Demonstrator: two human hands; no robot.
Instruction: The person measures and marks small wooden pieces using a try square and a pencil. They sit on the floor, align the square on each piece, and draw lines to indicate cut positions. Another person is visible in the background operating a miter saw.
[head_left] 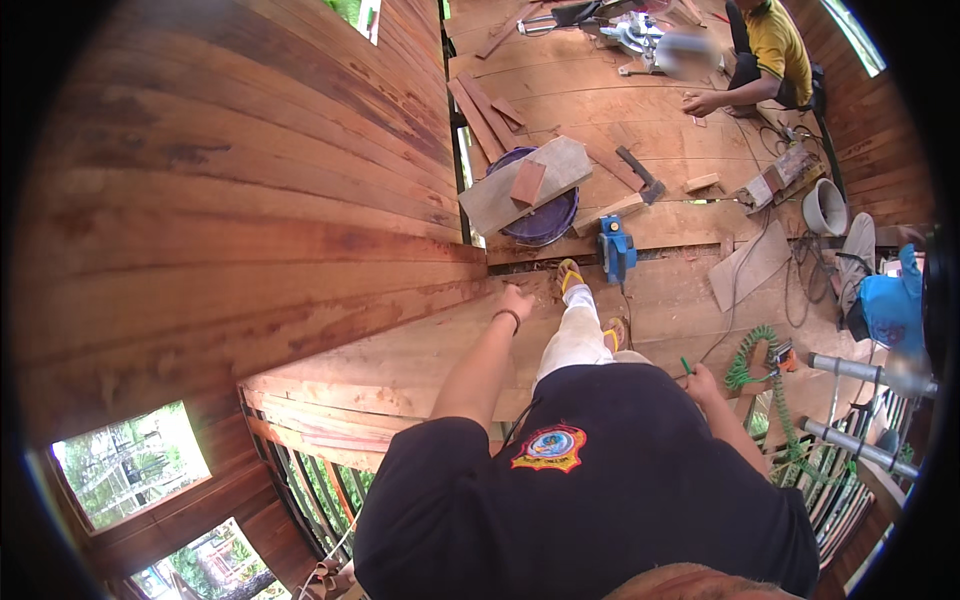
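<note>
My left hand (517, 300), with a dark band at the wrist, hangs beside the wooden wall. Its fingers look loosely curled, and nothing shows in them. Lower right, my right hand (702, 384) is closed on a thin green stick-like thing (686, 366), perhaps a pen; most of it is hidden by the fingers. Ahead of my sandalled feet a blue electric planer (617, 252) rests on the floorboards. Just left of it is a dark blue round tub (548, 226) with a grey plank (556, 164) across it. A small reddish wood block (528, 183) lies on that plank.
A hatchet (642, 176) and board offcuts (482, 115) lie ahead. A mitre saw (635, 35) stands farther off, near a crouching person in yellow (778, 45). At right are another person in blue (893, 305), a pale bucket (825, 207), trailing cords, a green coiled hose (745, 360) and a metal ladder (850, 368).
</note>
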